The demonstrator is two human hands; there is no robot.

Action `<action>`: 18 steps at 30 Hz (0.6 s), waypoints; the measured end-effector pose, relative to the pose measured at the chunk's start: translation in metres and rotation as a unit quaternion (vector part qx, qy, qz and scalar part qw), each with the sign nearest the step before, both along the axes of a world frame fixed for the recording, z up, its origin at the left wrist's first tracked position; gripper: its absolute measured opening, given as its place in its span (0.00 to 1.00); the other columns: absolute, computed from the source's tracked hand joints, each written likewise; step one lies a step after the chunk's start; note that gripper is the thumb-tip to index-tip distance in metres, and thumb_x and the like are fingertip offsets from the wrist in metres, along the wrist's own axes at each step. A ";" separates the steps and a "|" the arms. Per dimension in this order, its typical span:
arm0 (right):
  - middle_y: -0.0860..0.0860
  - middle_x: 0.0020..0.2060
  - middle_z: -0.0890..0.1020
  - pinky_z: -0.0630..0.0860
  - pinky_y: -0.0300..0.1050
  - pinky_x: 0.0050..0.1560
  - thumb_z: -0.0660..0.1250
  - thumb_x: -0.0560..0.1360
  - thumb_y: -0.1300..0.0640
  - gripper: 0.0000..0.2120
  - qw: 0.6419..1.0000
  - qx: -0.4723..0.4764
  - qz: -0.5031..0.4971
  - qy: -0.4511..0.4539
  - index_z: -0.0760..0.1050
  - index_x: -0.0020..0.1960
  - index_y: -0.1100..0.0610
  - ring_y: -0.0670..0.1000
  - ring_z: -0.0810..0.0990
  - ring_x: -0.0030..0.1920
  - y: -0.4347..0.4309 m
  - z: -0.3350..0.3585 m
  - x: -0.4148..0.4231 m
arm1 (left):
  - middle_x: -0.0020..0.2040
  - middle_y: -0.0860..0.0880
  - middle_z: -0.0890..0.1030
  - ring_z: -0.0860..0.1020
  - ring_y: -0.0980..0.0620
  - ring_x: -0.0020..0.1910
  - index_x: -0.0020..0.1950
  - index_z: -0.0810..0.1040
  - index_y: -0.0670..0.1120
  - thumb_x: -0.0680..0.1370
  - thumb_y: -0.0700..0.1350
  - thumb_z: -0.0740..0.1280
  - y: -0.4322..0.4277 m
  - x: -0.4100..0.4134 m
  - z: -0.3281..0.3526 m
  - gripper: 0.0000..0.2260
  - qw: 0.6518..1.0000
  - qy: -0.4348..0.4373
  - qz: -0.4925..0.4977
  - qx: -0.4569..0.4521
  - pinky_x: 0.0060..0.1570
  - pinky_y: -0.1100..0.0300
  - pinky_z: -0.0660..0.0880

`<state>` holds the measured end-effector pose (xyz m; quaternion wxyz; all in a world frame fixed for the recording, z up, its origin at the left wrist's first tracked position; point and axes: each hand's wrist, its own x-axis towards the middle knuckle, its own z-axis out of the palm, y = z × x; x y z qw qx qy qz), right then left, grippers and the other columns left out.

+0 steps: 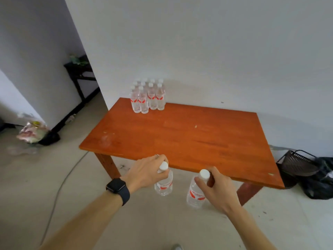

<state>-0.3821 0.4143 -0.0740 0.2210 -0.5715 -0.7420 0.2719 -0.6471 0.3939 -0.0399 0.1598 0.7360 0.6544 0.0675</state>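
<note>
While bottles [148, 98] stand on the tabletop [189, 141], your left grip [149, 171] clasps one bottle [164, 185] and your right grip [219, 191] another bottle [195, 195], both unplaced.

An orange wooden table [180, 138] stands against white walls [198, 42] on a pale floor [36, 186] — a dark side table [79, 71] far left.

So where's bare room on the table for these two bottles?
Bare: from the near edge by the left hand and right hand back to the wall, and across the table to its right end. Crowded: only the far left corner, with the bottle cluster.
</note>
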 end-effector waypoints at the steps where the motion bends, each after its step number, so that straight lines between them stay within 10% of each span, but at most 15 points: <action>1: 0.42 0.34 0.79 0.76 0.46 0.37 0.70 0.74 0.41 0.11 1.000 -0.003 0.003 0.000 0.71 0.49 0.44 0.44 0.78 0.37 0.016 -0.004 -0.010 | 0.47 0.55 0.75 0.77 0.52 0.42 0.55 0.69 0.55 0.81 0.56 0.59 0.012 -0.010 -0.001 0.07 1.000 0.003 0.004 -0.001 0.42 0.51 0.76; 18: 0.43 0.35 0.78 0.69 0.40 0.32 0.61 0.78 0.36 0.12 0.996 -0.033 0.057 -0.056 0.67 0.52 0.43 0.42 0.78 0.35 0.260 -0.039 -0.195 | 0.50 0.54 0.78 0.77 0.54 0.42 0.61 0.70 0.52 0.82 0.59 0.61 0.259 -0.191 -0.022 0.14 0.997 0.078 -0.010 -0.006 0.39 0.60 0.75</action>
